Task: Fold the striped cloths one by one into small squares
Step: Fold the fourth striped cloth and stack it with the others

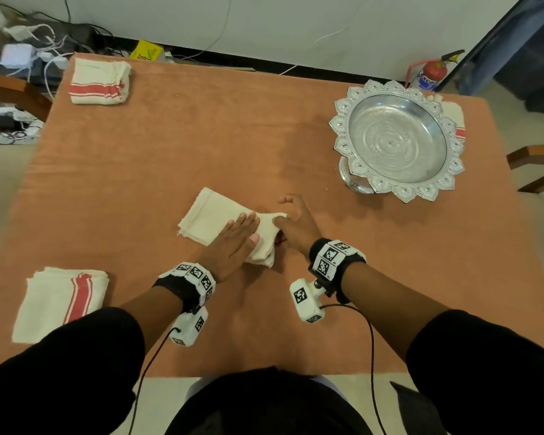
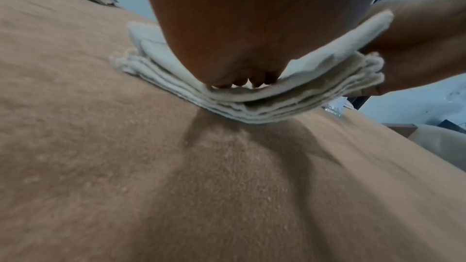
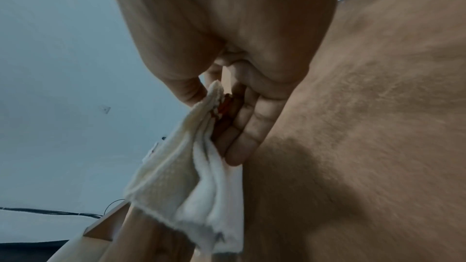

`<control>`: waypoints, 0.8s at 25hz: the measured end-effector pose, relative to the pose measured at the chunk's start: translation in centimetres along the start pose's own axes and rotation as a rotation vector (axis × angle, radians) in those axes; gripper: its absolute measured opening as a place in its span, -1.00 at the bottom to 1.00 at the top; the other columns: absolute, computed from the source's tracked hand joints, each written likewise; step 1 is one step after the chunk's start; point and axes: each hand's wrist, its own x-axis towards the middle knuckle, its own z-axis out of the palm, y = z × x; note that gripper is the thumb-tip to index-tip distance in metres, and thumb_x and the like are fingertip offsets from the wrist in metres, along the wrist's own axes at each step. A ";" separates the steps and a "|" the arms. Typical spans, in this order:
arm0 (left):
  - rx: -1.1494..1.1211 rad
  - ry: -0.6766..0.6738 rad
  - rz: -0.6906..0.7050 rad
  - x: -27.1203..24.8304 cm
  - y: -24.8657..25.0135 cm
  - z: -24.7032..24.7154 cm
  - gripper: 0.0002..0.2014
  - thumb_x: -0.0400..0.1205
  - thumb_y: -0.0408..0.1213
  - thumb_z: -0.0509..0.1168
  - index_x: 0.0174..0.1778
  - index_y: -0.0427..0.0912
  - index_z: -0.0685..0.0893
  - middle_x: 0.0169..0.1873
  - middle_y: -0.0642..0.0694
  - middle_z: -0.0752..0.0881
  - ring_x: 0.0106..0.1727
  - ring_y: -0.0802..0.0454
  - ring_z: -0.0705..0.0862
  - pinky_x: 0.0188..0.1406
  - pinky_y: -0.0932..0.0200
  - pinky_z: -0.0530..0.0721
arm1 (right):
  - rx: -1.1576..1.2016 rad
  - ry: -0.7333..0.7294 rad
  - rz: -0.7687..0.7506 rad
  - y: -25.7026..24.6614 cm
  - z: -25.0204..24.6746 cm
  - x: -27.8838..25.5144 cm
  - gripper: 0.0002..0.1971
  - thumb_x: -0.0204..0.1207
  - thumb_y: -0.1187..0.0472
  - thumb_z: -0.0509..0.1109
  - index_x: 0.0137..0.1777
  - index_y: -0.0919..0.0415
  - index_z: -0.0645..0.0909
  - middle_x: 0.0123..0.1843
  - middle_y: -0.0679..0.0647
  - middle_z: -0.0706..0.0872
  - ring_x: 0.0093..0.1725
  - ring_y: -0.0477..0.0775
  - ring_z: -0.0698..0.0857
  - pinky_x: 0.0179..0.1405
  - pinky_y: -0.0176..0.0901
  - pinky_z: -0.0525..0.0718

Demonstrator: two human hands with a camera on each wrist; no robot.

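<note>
Left hand [image 1: 233, 243] flat, fingers straight, pinning the cloth [image 1: 212, 219] to the counter [image 1: 201, 136] right under the palm. Right hand [image 1: 292, 226] just beside, pinching the lifted end of the same cloth. Best done by carrying that end over toward the left, matching edges squarely, then sliding the flat palm out and pressing the crease.

Black sleeves [image 1: 76, 350] cover both forearms; each wrist wears a black band [image 1: 176, 288] carrying white marker-printed cubes [image 1: 307, 301] and black cable [image 1: 372, 346].
</note>
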 end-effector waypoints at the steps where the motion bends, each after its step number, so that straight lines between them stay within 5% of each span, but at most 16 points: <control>1: -0.069 0.020 -0.016 -0.5 0.2 -0.4 -0.32 0.81 0.23 -0.21 0.83 -0.01 0.10 0.82 0.11 0.05 0.80 0.28 -0.13 0.83 -0.01 -0.10 | 0.003 -0.041 -0.005 -1.0 0.1 0.2 -0.75 0.57 0.30 0.37 0.21 0.05 0.58 -0.18 0.25 0.74 -0.35 0.20 0.75 -0.36 0.12 0.83; 4: -0.279 0.073 -0.051 -2.5 -0.2 -1.2 -0.40 0.85 0.20 -0.06 0.81 0.07 0.20 0.78 0.14 0.23 0.78 0.28 0.10 0.82 0.02 0.05 | 0.050 -0.156 0.065 -4.2 0.8 0.8 -0.80 0.68 0.28 0.25 0.12 0.30 0.70 -0.19 0.32 0.75 -0.41 0.23 0.77 -0.41 0.01 0.82; 6: -0.437 0.113 -0.035 -3.6 -0.6 -1.5 -0.36 0.77 0.31 0.07 0.74 0.12 0.34 0.67 0.21 0.44 0.70 0.28 0.34 0.74 0.03 0.30 | 0.100 -0.244 0.117 -5.8 1.5 1.6 -0.75 0.66 0.34 0.15 0.10 0.38 0.67 -0.15 0.42 0.77 -0.33 0.34 0.82 -0.31 0.12 0.87; 9: -0.620 0.276 -0.097 -4.2 -0.3 -1.6 -0.35 0.55 0.21 0.52 0.54 0.17 0.52 0.37 0.18 0.73 0.39 0.18 0.69 0.38 0.00 0.69 | -0.010 -0.317 0.058 -6.9 2.9 3.2 -0.78 0.60 0.53 0.18 0.14 0.50 0.60 -0.03 0.58 0.78 -0.13 0.44 0.83 -0.11 0.21 0.87; 11: -0.719 0.424 -0.149 -3.7 0.2 -1.4 -0.34 0.45 0.04 0.67 0.46 0.11 0.61 0.26 0.12 0.80 0.27 0.12 0.77 0.22 0.06 0.77 | -0.133 -0.297 -0.007 -7.3 3.9 4.0 -0.85 0.59 0.51 0.31 0.10 0.45 0.64 -0.08 0.50 0.81 -0.21 0.33 0.82 -0.18 0.10 0.88; 13: -0.752 0.554 -0.239 -2.9 0.2 -1.1 -0.48 0.47 -0.11 0.68 0.34 -0.01 0.72 0.10 0.07 0.87 0.15 0.07 0.83 0.11 0.07 0.82 | -0.284 -0.239 -0.117 -7.4 4.7 5.2 -0.94 0.54 0.32 0.50 -0.02 0.27 0.74 -0.27 0.21 0.84 -0.38 0.07 0.77 -0.40 -0.13 0.80; 15: -0.743 0.633 -0.340 -2.1 -0.2 -1.1 -0.66 0.53 -0.19 0.62 0.21 -0.12 0.79 -0.04 0.02 0.89 0.00 0.01 0.87 0.00 -0.06 0.87 | -0.463 -0.169 -0.249 -7.2 5.1 6.6 -0.89 0.41 0.07 0.62 -0.11 0.04 0.81 -0.33 -0.11 0.79 -0.36 -0.11 0.72 -0.35 -0.23 0.69; 17: -0.782 0.661 -0.385 -1.8 -0.7 -1.0 -0.78 0.60 -0.21 0.55 0.12 -0.18 0.82 -0.13 -0.06 0.89 -0.12 -0.04 0.88 -0.10 -0.19 0.88 | -0.497 -0.191 -0.291 -7.2 5.5 7.8 -0.87 0.41 0.05 0.64 -0.11 0.03 0.82 -0.21 -0.10 0.82 -0.21 -0.08 0.76 -0.12 -0.15 0.75; 20: -0.820 0.709 -0.430 -1.9 -1.8 -1.1 -0.78 0.64 -0.07 0.47 -0.05 -0.17 0.82 -0.24 -0.12 0.88 -0.19 -0.15 0.88 -0.17 -0.23 0.85 | -0.417 -0.295 -0.263 -7.6 6.1 8.9 -0.88 0.53 0.28 0.57 0.03 0.27 0.80 -0.05 0.10 0.86 -0.09 0.03 0.81 0.05 -0.07 0.79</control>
